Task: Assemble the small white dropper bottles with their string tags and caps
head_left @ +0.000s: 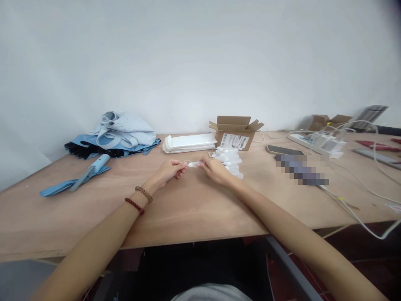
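Note:
Between my hands, just above the wooden table (194, 209), is a small translucent white plastic bottle (194, 164) with a thin string loop at its left end. My left hand (171, 170) pinches that narrow left end, with its fingers curled. The thumb and fingers of my right hand (214, 169) close around the bottle's right end and hide part of it. Several similar white bottles (230, 156) lie in a cluster just beyond and to the right of my right hand.
An open cardboard box (238, 138) stands behind the bottles. Left of it lies a stack of white packets (191, 142). A blue umbrella (100, 163) and pale cloth bag (125, 129) are at left. A phone (283, 150), power strip (316, 142) and cables lie right.

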The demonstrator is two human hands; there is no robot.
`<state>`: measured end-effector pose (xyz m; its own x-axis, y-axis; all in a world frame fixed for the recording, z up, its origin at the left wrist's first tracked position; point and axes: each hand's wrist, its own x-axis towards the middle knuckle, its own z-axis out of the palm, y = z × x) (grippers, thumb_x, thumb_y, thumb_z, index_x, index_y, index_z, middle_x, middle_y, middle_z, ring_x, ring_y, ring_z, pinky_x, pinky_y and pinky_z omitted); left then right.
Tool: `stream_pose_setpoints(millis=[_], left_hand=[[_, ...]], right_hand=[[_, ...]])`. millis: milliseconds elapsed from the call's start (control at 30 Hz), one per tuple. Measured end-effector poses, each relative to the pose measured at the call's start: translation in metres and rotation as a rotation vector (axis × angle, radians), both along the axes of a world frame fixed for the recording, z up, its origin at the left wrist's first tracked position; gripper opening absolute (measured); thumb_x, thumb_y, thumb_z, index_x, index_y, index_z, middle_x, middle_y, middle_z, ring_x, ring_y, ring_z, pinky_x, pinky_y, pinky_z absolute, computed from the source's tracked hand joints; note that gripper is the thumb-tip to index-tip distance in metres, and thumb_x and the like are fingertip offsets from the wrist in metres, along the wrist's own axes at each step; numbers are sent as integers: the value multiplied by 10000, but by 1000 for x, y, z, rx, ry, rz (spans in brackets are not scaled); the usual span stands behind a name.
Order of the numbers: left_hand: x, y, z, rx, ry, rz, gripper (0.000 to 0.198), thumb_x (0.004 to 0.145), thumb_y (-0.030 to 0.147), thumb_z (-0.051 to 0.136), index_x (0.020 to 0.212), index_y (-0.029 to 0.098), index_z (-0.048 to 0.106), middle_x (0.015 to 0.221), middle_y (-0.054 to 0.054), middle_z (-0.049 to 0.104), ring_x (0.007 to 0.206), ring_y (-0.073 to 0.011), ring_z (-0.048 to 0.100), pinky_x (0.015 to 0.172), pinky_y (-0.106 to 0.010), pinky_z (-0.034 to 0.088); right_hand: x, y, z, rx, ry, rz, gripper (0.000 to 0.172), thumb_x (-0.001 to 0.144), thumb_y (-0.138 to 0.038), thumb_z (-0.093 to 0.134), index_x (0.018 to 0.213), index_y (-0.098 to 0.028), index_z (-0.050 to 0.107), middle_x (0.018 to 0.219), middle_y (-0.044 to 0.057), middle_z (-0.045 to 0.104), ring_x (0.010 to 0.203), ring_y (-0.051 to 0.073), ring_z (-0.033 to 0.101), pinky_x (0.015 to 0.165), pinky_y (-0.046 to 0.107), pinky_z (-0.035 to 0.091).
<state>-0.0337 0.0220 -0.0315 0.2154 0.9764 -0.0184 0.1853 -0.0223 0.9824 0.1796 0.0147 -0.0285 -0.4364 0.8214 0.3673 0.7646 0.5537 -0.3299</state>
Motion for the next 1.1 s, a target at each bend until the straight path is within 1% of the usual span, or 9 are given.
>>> stream_pose_setpoints(millis=[133, 233, 400, 567, 700, 767, 867, 1000, 1100], left_hand=[[-15, 16, -6, 51, -54, 297, 290, 747, 377, 664, 725, 90, 630, 609, 3, 525, 471, -60, 447, 416, -185, 353], [-26, 23, -7, -1, -47, 382, 253, 762, 336, 642, 748, 84, 632, 613, 8, 520, 448, -50, 424, 382, -172, 319], [-32, 26, -7, -46, -31, 334, 204, 760, 282, 629, 752, 78, 641, 602, 5, 528, 419, -44, 407, 344, -163, 254], [-36, 32, -11, -43, -2, 312, 125, 771, 205, 596, 769, 88, 638, 607, -12, 562, 414, -59, 438, 355, -181, 290], [-44, 42, -12, 13, 28, 370, 110, 795, 171, 547, 748, 101, 617, 606, -11, 564, 438, -63, 470, 399, -184, 334], [-48, 45, -12, 37, 52, 376, 134, 793, 197, 562, 710, 105, 613, 612, -17, 574, 458, -65, 483, 426, -186, 354], [-50, 44, -10, 53, 99, 318, 192, 737, 283, 652, 663, 106, 636, 593, -21, 584, 482, -80, 490, 453, -197, 365], [-50, 39, -9, 129, 270, 201, 256, 652, 352, 718, 768, 124, 704, 568, 5, 571, 489, -89, 450, 457, -206, 323], [-49, 39, -10, 205, 413, 197, 274, 644, 363, 705, 807, 143, 723, 542, 11, 566, 508, -112, 451, 472, -221, 306]], right_hand=[[5, 1, 4, -2, 11, -75, 207, 943, -270, 425, 1061, -140, 536, 1030, 114, 643, 856, 193, 598, 706, 256, 380], [10, 3, 7, 49, -124, -200, 199, 921, -211, 439, 1054, -122, 556, 1091, 153, 601, 909, 228, 581, 750, 293, 387], [14, 4, 9, 101, -327, -266, 238, 913, -238, 458, 1076, -113, 579, 1096, 174, 576, 995, 282, 530, 811, 347, 386], [13, 6, 6, 183, -363, -245, 270, 879, -198, 497, 1124, -121, 580, 1158, 161, 555, 1051, 290, 454, 862, 359, 361], [14, 11, 0, 177, -409, -190, 257, 887, -152, 445, 1092, -156, 600, 1146, 129, 589, 1033, 286, 437, 833, 370, 338], [14, 13, -4, 167, -443, -165, 263, 890, -144, 427, 1085, -166, 602, 1122, 127, 605, 1039, 294, 432, 802, 374, 328], [14, 15, -7, 192, -473, -152, 292, 880, -100, 402, 1092, -165, 592, 1098, 128, 616, 1036, 298, 434, 777, 374, 307], [13, 15, -8, 231, -468, -132, 319, 872, -50, 369, 1072, -165, 589, 1087, 114, 623, 1012, 286, 452, 767, 369, 291], [12, 14, -7, 227, -455, -107, 282, 888, -80, 386, 1072, -153, 587, 1073, 119, 634, 1040, 289, 453, 785, 368, 291]])
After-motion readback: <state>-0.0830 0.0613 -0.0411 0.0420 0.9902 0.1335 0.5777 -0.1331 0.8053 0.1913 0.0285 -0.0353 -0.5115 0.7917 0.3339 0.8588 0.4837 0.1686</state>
